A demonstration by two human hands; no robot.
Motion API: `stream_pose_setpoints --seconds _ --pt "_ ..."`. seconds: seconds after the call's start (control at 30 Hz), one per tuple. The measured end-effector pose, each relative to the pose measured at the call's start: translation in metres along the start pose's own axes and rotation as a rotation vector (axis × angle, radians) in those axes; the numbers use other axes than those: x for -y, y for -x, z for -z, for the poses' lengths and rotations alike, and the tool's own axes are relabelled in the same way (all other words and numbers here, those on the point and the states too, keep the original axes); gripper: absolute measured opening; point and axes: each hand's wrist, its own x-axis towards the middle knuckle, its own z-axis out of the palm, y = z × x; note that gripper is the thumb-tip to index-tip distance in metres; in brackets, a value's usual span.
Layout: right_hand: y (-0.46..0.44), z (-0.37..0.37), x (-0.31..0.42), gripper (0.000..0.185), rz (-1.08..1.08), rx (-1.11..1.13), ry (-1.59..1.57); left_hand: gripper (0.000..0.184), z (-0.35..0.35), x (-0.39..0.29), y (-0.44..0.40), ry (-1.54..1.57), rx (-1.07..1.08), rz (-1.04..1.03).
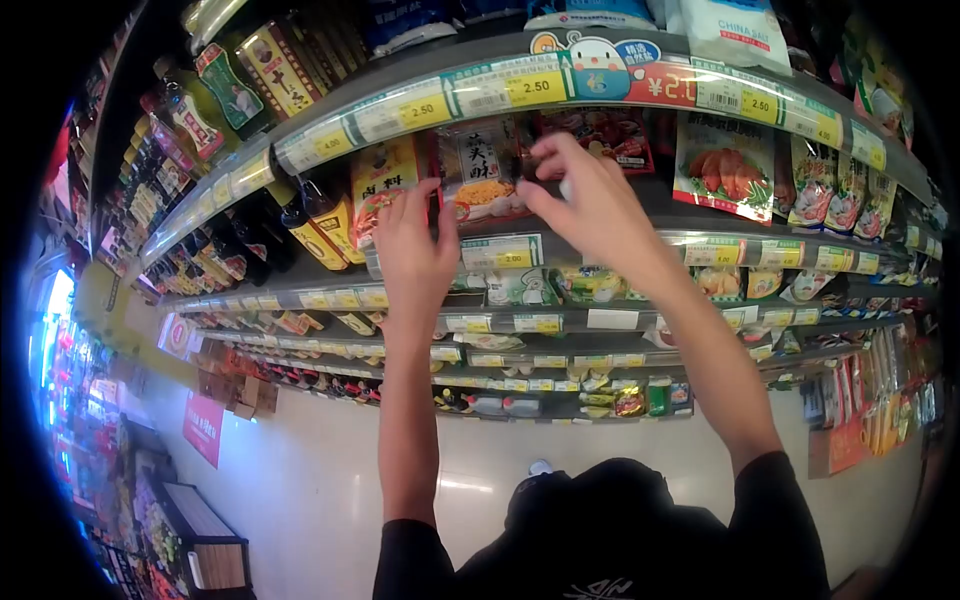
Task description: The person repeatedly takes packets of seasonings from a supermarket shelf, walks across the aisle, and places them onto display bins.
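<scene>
Both arms reach up to a shelf of seasoning packets. My left hand (412, 235) is in front of a yellow and red packet (385, 177), its fingertips at the packet's lower part. A clear packet with dark lettering and orange contents (480, 165) stands between my two hands. My right hand (585, 195) is at that packet's right side, fingers apart and curved, with nothing visible between them. Behind its fingertips is a dark red packet (625, 140). Whether my left fingertips touch their packet is unclear.
Above, a shelf edge with price labels (400, 114) curves across, carrying salt bags (735, 35). Dark bottles with yellow labels (325, 222) stand left of the packets. Crayfish-picture packets (728, 170) hang at the right. Lower shelves and a pale floor (310, 500) lie below.
</scene>
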Motion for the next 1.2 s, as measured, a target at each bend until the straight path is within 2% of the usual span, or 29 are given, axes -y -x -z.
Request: stream_pose_setpoints --seconds 0.03,0.07,0.13,0.3,0.37,0.4,0.43,0.5,0.53,0.6,0.63,0.67,0.7,0.73,0.77,0.83,0.93,1.2 --pt "-0.016 -0.007 -0.004 0.036 -0.082 0.063 0.154 0.025 -0.004 0.006 -0.008 -0.219 0.030 -0.055" --pt "-0.031 -0.013 -0.005 0.036 -0.080 0.056 0.158 0.025 -0.008 0.011 -0.014 -0.216 0.025 -0.061" --pt "-0.054 -0.022 -0.007 0.049 -0.330 0.413 0.276 0.027 -0.015 0.020 -0.019 -0.257 0.257 0.062" --pt "-0.061 -0.039 -0.029 0.060 -0.254 0.248 0.165 0.025 -0.022 0.035 -0.027 -0.116 0.258 0.104" --pt "-0.057 -0.036 -0.029 0.060 -0.297 0.069 -0.254 0.032 -0.010 0.029 -0.030 0.150 0.144 0.150" --pt "-0.051 -0.031 -0.017 0.054 -0.340 0.013 -0.506 0.033 -0.003 0.024 -0.029 0.272 0.136 0.196" --pt "-0.040 -0.026 -0.005 0.054 -0.341 0.014 -0.505 0.033 0.002 0.017 -0.023 0.273 0.136 0.197" --pt "-0.015 -0.015 0.014 0.045 -0.366 -0.020 -0.868 0.031 0.011 0.000 -0.004 1.000 0.007 0.366" --pt "0.000 -0.012 0.021 0.045 -0.374 -0.014 -0.865 0.031 0.018 -0.004 0.009 1.001 0.006 0.377" --pt "0.030 -0.008 0.029 0.031 -0.388 0.222 -0.897 0.029 0.033 -0.010 0.040 1.202 0.187 0.688" --pt "0.048 -0.012 0.020 0.021 -0.389 0.332 -0.884 0.029 0.037 -0.014 0.059 1.141 0.228 0.767" --pt "0.067 -0.021 0.013 0.014 -0.354 0.300 -0.829 0.029 0.031 -0.021 0.077 1.175 0.111 0.647" --pt "0.084 -0.025 0.011 0.011 -0.457 0.321 -0.927 0.029 0.030 -0.023 0.099 1.105 0.099 0.636" --pt "0.099 -0.027 0.011 0.012 -0.552 0.315 -0.971 0.029 0.037 -0.034 0.115 1.030 0.157 0.752" --pt "0.115 -0.030 0.002 0.014 -0.518 0.321 -0.927 0.030 0.037 -0.038 0.133 1.027 0.201 0.753" --pt "0.142 -0.039 -0.013 0.013 -0.460 0.307 -0.891 0.031 0.032 -0.054 0.166 1.095 0.120 0.838" --pt "0.167 -0.034 -0.020 0.010 -0.585 0.357 -0.987 0.031 0.028 -0.079 0.197 1.129 0.084 0.990" --pt "0.204 -0.006 -0.074 0.009 -0.614 0.649 -1.030 0.028 -0.007 -0.140 0.283 1.193 -0.096 1.219"
